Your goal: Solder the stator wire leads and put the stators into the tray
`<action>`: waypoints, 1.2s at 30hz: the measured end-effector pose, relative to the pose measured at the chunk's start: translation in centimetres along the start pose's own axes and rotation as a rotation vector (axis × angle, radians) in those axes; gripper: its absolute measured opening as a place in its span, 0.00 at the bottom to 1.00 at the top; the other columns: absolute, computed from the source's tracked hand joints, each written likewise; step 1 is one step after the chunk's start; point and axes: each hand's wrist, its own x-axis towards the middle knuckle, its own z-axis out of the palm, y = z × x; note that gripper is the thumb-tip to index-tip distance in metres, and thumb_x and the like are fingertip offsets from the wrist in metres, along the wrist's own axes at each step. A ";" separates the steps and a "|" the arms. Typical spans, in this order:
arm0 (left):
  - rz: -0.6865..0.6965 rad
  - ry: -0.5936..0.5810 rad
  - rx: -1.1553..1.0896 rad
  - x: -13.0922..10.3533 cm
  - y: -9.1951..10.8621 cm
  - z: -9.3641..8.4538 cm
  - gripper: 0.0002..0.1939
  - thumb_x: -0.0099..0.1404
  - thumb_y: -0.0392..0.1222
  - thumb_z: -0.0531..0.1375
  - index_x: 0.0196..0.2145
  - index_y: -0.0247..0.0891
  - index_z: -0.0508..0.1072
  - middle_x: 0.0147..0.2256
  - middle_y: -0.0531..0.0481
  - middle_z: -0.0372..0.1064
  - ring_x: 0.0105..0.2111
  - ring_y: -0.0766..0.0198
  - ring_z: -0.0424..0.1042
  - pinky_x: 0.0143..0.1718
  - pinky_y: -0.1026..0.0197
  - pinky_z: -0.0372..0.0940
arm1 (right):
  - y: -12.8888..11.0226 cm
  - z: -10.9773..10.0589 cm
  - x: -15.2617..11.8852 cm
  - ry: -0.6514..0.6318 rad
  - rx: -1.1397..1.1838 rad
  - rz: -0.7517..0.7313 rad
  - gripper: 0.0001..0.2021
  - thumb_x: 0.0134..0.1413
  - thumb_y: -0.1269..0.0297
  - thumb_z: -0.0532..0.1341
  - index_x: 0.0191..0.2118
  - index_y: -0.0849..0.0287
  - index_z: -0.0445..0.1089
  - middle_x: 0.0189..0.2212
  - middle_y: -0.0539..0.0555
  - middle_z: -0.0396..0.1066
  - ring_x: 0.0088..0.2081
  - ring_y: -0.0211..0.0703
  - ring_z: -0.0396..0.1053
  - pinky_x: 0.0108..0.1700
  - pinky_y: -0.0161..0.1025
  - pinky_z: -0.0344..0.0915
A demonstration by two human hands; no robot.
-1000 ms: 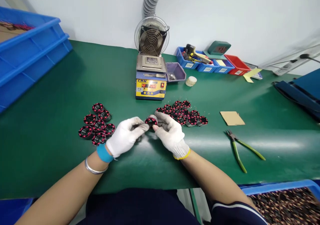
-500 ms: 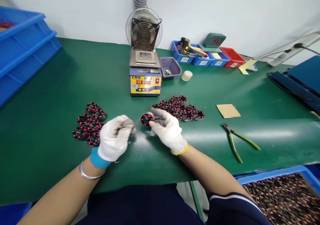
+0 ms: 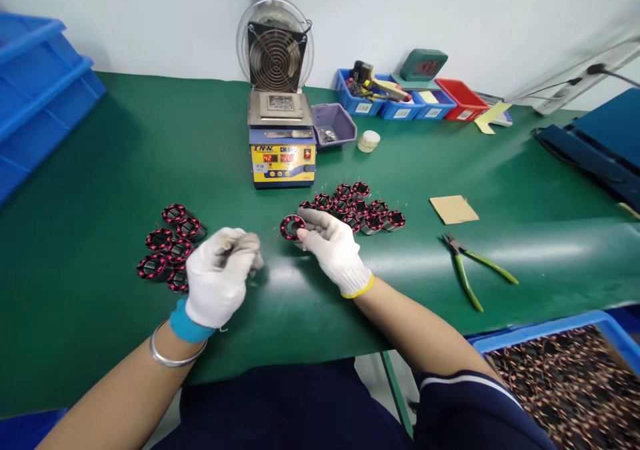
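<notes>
Right hand (image 3: 330, 245): your thumb and fingers grip one wound ring (image 3: 285, 229), mid-frame, seemingly leaving its face clear.
Left hand (image 3: 219, 277): curled, fingertips together, apart from the ring; whether you pinch anything, I cannot tell.
Rings: left cluster (image 3: 179, 251) and right cluster (image 3: 359, 208) flank your hands, perhaps keeping batches separate.
Bench: glossy green tabletop (image 3: 140, 150).
Room: pale wall (image 3: 165, 23) across the top, blue crates (image 3: 40, 93) upper left.
</notes>
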 end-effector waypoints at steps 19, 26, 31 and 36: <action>-0.644 -0.589 -0.188 1.0 -0.7 0.6 0.17 0.51 0.49 0.68 0.32 0.33 0.73 0.26 0.50 0.70 0.21 0.70 0.64 0.20 0.68 0.58 | 0.2 0.2 -0.7 -0.044 0.007 -0.027 0.27 0.38 0.58 0.68 0.48 0.61 0.71 0.39 0.56 0.75 0.37 0.45 0.73 0.35 0.40 0.71; -0.613 -0.583 -0.166 1.0 -0.6 1.1 0.18 0.51 0.51 0.67 0.27 0.31 0.72 0.22 0.48 0.70 0.17 0.70 0.63 0.18 0.68 0.58 | 0.1 0.2 -0.9 -0.023 0.017 -0.097 0.26 0.38 0.60 0.68 0.47 0.62 0.70 0.46 0.59 0.73 0.46 0.50 0.72 0.47 0.46 0.71; -0.493 -0.375 -0.281 1.1 0.1 -0.2 0.16 0.51 0.49 0.65 0.19 0.34 0.68 0.17 0.50 0.65 0.15 0.67 0.63 0.15 0.67 0.56 | -0.1 0.5 -1.0 -0.005 0.016 -0.086 0.27 0.37 0.61 0.68 0.48 0.61 0.69 0.41 0.58 0.75 0.41 0.48 0.74 0.45 0.47 0.73; -0.162 -0.032 -0.224 1.4 0.3 -0.6 0.15 0.55 0.49 0.62 0.20 0.36 0.66 0.16 0.54 0.62 0.15 0.70 0.59 0.15 0.67 0.53 | 0.0 0.7 -1.1 0.016 0.020 -0.122 0.26 0.39 0.62 0.68 0.48 0.61 0.69 0.41 0.58 0.75 0.43 0.47 0.74 0.48 0.46 0.72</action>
